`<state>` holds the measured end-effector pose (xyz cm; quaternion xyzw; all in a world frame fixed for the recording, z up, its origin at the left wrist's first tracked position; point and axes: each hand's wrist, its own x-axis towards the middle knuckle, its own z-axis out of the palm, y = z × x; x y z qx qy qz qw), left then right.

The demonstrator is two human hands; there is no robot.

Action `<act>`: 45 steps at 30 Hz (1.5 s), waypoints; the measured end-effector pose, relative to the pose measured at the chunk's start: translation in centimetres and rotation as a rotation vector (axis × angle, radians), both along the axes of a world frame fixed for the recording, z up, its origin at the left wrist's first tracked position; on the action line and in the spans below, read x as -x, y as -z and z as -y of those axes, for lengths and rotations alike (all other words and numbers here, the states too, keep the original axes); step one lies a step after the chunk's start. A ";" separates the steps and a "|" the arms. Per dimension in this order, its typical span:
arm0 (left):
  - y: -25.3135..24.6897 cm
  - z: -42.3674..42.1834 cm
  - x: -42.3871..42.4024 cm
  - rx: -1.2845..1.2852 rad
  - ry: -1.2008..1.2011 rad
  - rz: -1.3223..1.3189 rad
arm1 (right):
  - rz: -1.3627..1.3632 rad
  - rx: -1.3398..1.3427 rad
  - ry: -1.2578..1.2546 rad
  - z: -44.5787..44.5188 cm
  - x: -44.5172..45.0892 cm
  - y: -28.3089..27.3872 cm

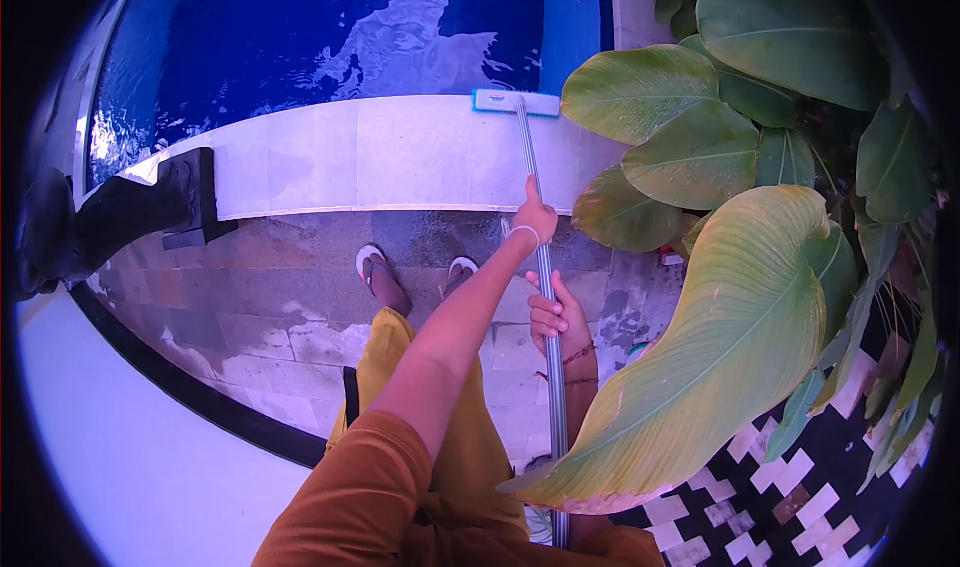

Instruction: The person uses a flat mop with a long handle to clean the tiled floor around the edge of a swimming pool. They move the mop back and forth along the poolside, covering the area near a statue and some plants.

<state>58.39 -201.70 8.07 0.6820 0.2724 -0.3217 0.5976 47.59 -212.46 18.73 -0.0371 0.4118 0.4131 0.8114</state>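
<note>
A long-handled scrub brush lies across the view, its pale brush head [495, 101] with blue bristles resting on the pool's light stone coping [412, 154], at the water's edge. My left hand [536, 218] is wrapped around the striped metal pole [556, 387], with one finger pointing along it towards the head. Lower down, my right hand [559, 315] grips the same pole from the right side. Part of my right forearm and the lower pole are hidden behind a large leaf [720, 357].
Blue pool water [247, 56] spreads beyond the coping. Broad-leaved plants [690, 154] crowd the right side and overhang the pole. A dark sculpted object [135, 199] stands at left. Grey paving [300, 267] with wet patches lies under my sandalled feet [386, 278]; a black-edged white surface [150, 432] is at lower left.
</note>
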 end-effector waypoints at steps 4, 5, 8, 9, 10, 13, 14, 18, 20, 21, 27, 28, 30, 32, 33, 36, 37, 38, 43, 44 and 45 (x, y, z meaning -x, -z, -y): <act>0.4 3.2 9.6 -0.132 0.192 -0.055 | 0.005 -0.220 0.149 2.3 9.5 -0.5; 0.6 4.2 13.0 -0.212 0.204 -0.006 | -0.047 -0.227 0.164 2.6 11.8 -2.1; -1.0 5.2 17.0 -0.034 0.211 -0.149 | -0.135 -0.191 0.172 3.9 15.4 -4.6; -1.0 5.3 17.2 -0.057 0.211 -0.121 | -0.156 -0.174 0.158 4.2 15.7 -4.7; -0.9 5.4 17.4 -0.079 0.211 -0.095 | -0.160 -0.158 0.127 4.5 15.2 -4.2; -0.8 4.7 10.9 -0.017 0.255 -0.093 | -0.076 -0.127 0.171 3.7 10.6 -2.8; -0.1 4.1 9.1 -0.062 0.237 -0.040 | -0.070 -0.101 0.133 3.0 8.5 -2.2; 0.3 2.2 5.4 -0.165 0.158 -0.022 | 0.009 -0.114 0.072 1.3 4.3 0.4; 0.3 0.8 6.4 -0.146 0.124 -0.041 | 0.003 -0.110 0.037 0.8 6.3 0.2; 0.6 0.1 8.6 -0.116 0.100 -0.065 | 0.003 -0.114 0.018 0.4 7.8 -0.1; -2.1 -3.1 18.9 -0.076 0.128 -0.251 | -0.153 -0.054 -0.145 -0.7 16.9 -3.4; -2.4 -3.6 18.8 -0.075 0.122 -0.244 | -0.145 -0.021 -0.160 -1.0 16.7 -3.1; -1.7 -4.8 18.2 -0.105 0.070 -0.209 | -0.140 0.033 -0.211 -2.3 15.0 -2.2; -0.4 -6.3 14.2 -0.130 0.042 -0.152 | -0.084 0.104 -0.274 -3.8 11.6 -0.3; -0.4 -7.4 11.9 -0.132 0.036 -0.136 | -0.048 0.103 -0.285 -4.9 9.4 0.4; 2.6 -10.0 9.2 -0.291 0.000 -0.074 | 0.027 0.112 -0.342 -8.1 4.9 1.1; 2.7 -10.5 9.0 -0.287 -0.009 -0.075 | 0.046 0.128 -0.355 -8.7 4.3 1.0; 2.7 -11.1 9.0 -0.283 -0.019 -0.075 | 0.053 0.126 -0.378 -9.0 5.2 1.1; -1.1 -10.3 18.0 -0.147 -0.076 -0.240 | -0.084 0.084 -0.444 -6.8 13.7 -0.3; -1.2 -10.3 20.1 -0.146 -0.077 -0.250 | -0.094 0.079 -0.469 -6.4 14.7 -0.9; -1.5 -10.4 20.7 -0.146 -0.103 -0.265 | -0.108 0.074 -0.497 -6.2 15.4 -1.4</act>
